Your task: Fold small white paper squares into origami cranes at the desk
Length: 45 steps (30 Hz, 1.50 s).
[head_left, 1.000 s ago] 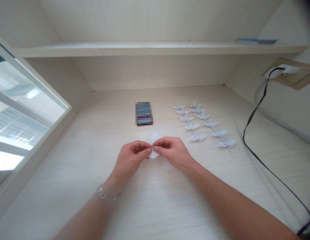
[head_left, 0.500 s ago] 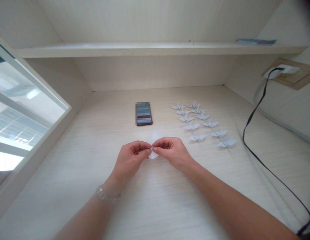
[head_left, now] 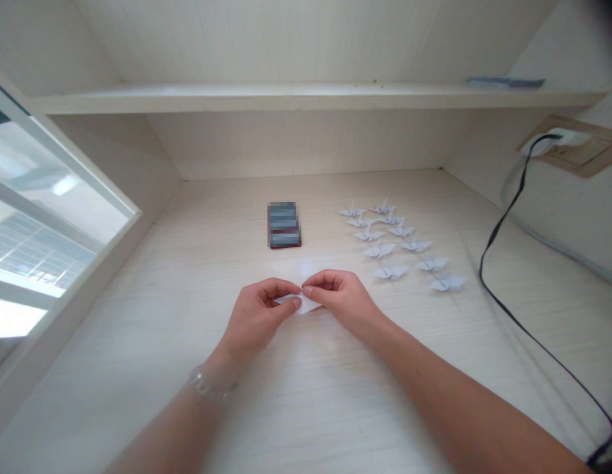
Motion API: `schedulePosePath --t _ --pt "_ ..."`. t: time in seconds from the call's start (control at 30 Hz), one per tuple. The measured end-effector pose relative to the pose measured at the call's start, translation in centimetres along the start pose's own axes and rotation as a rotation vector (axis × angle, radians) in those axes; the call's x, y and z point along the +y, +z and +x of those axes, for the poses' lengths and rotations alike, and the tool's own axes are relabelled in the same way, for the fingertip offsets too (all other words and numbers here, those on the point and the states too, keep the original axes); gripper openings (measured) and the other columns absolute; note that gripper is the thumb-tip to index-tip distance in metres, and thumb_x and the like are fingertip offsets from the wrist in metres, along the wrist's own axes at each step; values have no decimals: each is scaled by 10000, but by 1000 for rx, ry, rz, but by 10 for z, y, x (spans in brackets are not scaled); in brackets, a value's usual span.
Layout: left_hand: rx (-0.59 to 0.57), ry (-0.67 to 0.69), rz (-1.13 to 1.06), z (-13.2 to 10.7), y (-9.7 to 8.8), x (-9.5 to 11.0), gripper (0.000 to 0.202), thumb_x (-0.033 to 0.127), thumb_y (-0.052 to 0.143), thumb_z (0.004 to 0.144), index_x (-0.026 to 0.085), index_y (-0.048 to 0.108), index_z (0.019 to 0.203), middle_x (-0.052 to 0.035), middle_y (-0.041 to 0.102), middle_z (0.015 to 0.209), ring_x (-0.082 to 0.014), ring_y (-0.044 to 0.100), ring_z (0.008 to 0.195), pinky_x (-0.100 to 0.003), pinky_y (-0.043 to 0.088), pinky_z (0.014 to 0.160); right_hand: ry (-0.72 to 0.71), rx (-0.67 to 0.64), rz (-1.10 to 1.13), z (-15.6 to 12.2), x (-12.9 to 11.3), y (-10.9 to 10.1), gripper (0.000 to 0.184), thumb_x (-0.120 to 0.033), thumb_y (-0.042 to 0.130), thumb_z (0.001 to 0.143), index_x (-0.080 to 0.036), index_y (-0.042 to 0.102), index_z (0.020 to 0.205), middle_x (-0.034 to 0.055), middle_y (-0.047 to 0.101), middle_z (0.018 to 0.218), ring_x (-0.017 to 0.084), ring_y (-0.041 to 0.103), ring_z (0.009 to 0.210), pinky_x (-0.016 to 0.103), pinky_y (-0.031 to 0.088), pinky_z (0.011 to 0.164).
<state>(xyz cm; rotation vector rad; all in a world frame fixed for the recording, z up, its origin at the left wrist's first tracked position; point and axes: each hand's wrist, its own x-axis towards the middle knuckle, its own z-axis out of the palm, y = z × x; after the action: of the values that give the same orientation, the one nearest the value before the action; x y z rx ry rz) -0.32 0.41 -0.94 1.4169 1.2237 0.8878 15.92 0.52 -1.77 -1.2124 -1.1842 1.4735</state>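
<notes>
My left hand (head_left: 259, 311) and my right hand (head_left: 341, 299) meet above the middle of the pale wooden desk (head_left: 306, 395). Both pinch a small folded piece of white paper (head_left: 302, 303) between thumb and fingertips. The paper is mostly hidden by the fingers; only a small corner shows between the two hands. A thin bracelet (head_left: 207, 385) sits on my left wrist.
Several folded white paper cranes (head_left: 399, 247) lie in two rows at the right. A dark phone (head_left: 283, 225) lies behind my hands. A black cable (head_left: 528, 329) runs from a wall socket (head_left: 570, 141) across the right side. A window (head_left: 34, 217) is at the left, a shelf (head_left: 306, 95) above.
My fingertips have shifted slightly on the paper and a little more of it shows between my hands. Both hands stay in the same place.
</notes>
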Motion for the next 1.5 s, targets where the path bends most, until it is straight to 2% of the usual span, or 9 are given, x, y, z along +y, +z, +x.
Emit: schedulePosePath --t 0.53,0.97,1.23,1.5 --pt "8 7 -27 -1 2 -2 174 249 680 666 153 686 811 -53 708 810 -153 631 718 -212 477 620 4 -28 11 1 0 -4 161 -228 704 611 -129 669 733 14 634 659 101 549 601 222 417 568" --pt "12 -35 -44 2 0 -5 214 267 681 665 146 685 842 -58 702 809 -148 625 693 -236 493 638 -64 21 -104 0 -2 0 116 -209 654 642 -129 664 725 26 644 664 119 571 614 233 438 580" --pt "3 -113 -102 2 3 5 185 209 630 682 132 695 838 -55 702 791 -130 614 624 -227 498 598 -86 64 -175 -1 0 -1 129 -226 632 659 -127 663 735 37 651 673 125 573 606 232 438 561" --pt "-11 -98 -224 3 3 -1 179 230 632 677 129 697 809 -58 694 763 -150 620 641 -267 514 616 -93 60 -189 -2 0 0 117 -227 627 658 -143 669 729 30 657 658 130 575 592 240 438 553"
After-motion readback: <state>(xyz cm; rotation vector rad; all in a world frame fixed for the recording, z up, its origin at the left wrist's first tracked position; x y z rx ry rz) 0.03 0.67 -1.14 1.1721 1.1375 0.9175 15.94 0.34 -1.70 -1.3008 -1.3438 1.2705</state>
